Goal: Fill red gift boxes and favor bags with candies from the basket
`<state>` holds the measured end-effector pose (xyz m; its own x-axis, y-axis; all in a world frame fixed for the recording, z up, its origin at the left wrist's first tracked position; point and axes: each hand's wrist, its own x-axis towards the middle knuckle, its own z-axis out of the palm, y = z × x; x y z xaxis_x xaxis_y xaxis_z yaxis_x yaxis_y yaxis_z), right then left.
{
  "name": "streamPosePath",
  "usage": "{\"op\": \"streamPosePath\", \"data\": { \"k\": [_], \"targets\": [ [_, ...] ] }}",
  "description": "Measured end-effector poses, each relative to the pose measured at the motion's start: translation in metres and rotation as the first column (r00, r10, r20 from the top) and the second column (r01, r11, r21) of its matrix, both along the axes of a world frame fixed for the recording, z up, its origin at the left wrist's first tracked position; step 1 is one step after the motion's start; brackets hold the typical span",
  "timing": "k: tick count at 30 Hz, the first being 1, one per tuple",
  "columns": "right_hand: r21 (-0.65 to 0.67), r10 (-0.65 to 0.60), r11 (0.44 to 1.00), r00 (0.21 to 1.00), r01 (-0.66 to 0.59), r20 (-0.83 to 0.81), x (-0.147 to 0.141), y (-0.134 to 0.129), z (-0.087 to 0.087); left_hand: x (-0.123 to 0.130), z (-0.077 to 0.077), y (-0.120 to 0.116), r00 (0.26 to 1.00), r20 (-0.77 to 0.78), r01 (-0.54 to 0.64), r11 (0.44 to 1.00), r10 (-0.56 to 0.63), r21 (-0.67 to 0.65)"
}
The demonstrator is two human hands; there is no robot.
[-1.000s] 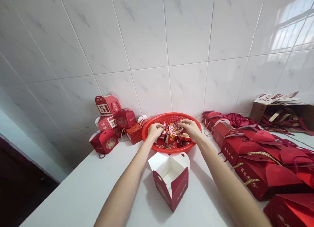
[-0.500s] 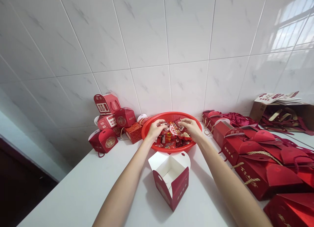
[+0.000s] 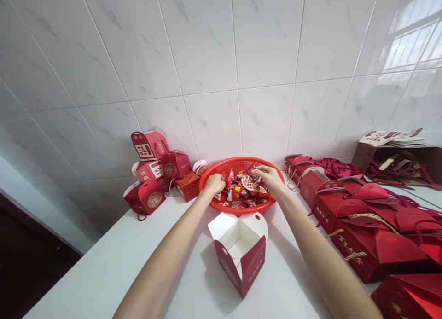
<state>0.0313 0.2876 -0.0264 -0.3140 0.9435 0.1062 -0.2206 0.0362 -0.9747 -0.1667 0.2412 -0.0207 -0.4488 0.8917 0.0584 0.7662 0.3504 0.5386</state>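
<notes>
A red plastic basket [image 3: 241, 211] by the wall holds a heap of wrapped candies [image 3: 238, 190], mostly red with some white and gold. My left hand [image 3: 215, 184] is closed over the basket's left side, its fingers curled; what they hold, if anything, is hidden. At the right side, my right hand [image 3: 269, 177] pinches a dark red wrapped candy [image 3: 254, 172] between thumb and fingers. Between my forearms stands an open red gift box [image 3: 253, 266], upright with its white inside showing and its flaps spread.
Several closed red gift boxes [image 3: 145, 197] are stacked to the left against the tiled wall [image 3: 210, 116]. Rows of red boxes with rope handles [image 3: 366, 250] fill the table's right side. A brown carton [image 3: 361, 160] with ribbons and printed cards stands at the far right.
My left hand has moved slightly left, toward the basket's rim, and its fingers have curled in. My right hand has hardly moved. The open box stays in place.
</notes>
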Motion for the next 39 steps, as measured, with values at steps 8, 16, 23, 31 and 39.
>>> {"op": "streamPosePath", "data": {
  "k": [8,16,23,31,39],
  "targets": [
    [0.007,-0.046,0.999,0.998,0.046,-0.039,-0.001,0.001,-0.002,0.001,-0.001,0.003,0.975,-0.203,0.028,0.956,-0.090,-0.291],
    [0.002,-0.199,0.979,0.969,0.202,-0.143,-0.001,0.008,-0.005,0.007,0.006,0.017,0.954,-0.219,0.186,0.978,-0.202,-0.090],
    [0.014,-0.200,0.978,0.963,0.206,-0.179,-0.002,0.009,-0.006,0.020,-0.005,0.051,0.856,-0.074,0.500,0.856,-0.512,-0.133],
    [-0.004,-0.186,0.982,0.970,0.188,-0.157,-0.001,0.007,-0.004,0.013,-0.015,0.055,0.841,-0.027,0.510,0.809,-0.540,-0.293],
    [-0.057,-0.194,0.981,0.971,0.187,-0.143,0.000,0.003,-0.002,-0.002,-0.011,0.036,0.872,0.031,0.470,0.821,-0.488,-0.325]
  ]
}}
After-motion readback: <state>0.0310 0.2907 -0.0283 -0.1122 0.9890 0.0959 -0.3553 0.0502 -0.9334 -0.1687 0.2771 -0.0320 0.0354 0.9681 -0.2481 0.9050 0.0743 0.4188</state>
